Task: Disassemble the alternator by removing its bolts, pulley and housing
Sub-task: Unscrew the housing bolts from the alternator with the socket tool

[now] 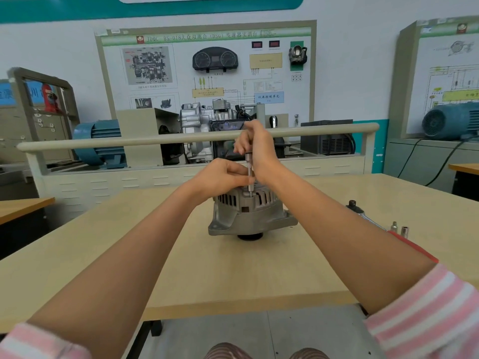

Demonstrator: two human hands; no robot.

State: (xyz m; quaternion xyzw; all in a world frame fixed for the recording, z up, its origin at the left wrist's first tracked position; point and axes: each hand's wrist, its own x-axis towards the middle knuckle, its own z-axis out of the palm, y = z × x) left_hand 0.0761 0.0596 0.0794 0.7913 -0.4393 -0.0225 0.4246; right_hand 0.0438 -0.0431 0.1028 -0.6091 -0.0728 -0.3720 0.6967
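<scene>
A grey metal alternator stands on the wooden table, pulley side down, with its black pulley just showing underneath. A slim socket driver stands upright with its tip on a bolt at the top rim of the housing. My right hand grips the driver's upper end from above. My left hand pinches the driver's shaft lower down, close over the alternator's top. The bolt head is hidden by the tool.
A ratchet wrench and two small sockets lie on the table to the right. Behind the table stands a training bench with a railing, a gearbox and blue motors. Other desks flank both sides.
</scene>
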